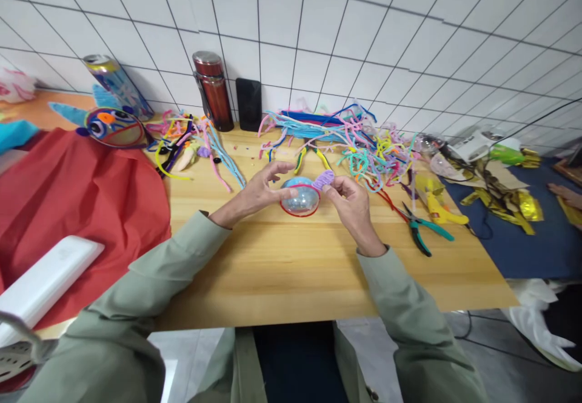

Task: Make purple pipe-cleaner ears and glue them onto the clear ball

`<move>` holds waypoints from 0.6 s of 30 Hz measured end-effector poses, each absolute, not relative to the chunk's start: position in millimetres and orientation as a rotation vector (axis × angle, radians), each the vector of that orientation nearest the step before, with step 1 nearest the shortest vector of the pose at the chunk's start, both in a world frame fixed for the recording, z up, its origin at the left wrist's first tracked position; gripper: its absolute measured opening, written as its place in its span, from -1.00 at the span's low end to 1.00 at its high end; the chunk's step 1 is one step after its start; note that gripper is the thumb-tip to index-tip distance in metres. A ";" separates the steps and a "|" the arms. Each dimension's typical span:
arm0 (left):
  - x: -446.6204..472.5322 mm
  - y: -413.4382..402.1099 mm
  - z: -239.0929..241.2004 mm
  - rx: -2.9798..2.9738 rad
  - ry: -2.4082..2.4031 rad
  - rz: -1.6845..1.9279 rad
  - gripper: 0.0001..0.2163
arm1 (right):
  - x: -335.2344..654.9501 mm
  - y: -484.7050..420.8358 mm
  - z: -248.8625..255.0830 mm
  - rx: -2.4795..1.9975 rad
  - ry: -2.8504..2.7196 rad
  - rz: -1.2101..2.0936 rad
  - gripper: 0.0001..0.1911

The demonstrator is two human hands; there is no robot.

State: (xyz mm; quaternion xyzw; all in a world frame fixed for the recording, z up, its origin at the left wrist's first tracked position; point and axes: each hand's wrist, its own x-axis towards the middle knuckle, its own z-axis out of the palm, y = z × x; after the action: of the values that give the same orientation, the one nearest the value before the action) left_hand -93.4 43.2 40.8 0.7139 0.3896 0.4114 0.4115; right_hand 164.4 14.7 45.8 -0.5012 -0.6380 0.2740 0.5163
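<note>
Pale wooden tabletop supports a red-rimmed clear dome between the hands. The left hand, fingers spread, sets its thumb against it, probably for steadiness; the right hand pinches a purple fuzzy piece by its edge, though contact with the rim is unclear. Pipe cleaners lie beyond both hands, within reach.

I have the dome before me, pipe cleaners behind it on the bench, cloth to my left, pliers right.
</note>
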 end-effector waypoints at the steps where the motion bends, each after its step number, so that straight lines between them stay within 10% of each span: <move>1: -93.2 41.7 36.1 1.829 0.978 1.007 -0.35 | 165.6 14.7 43.4 -1.207 -1.524 0.676 -0.68; 18: -82.3 34.1 24.3 1.819 0.910 0.905 -0.30 | 169.0 17.4 26.3 -1.210 -1.537 0.736 -0.67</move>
State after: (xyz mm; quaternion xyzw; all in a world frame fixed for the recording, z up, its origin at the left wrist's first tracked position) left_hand -82.3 34.1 24.3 0.7331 0.3666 0.3646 0.4419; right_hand 169.0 17.4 26.3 -0.5008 -0.6359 0.3044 0.5021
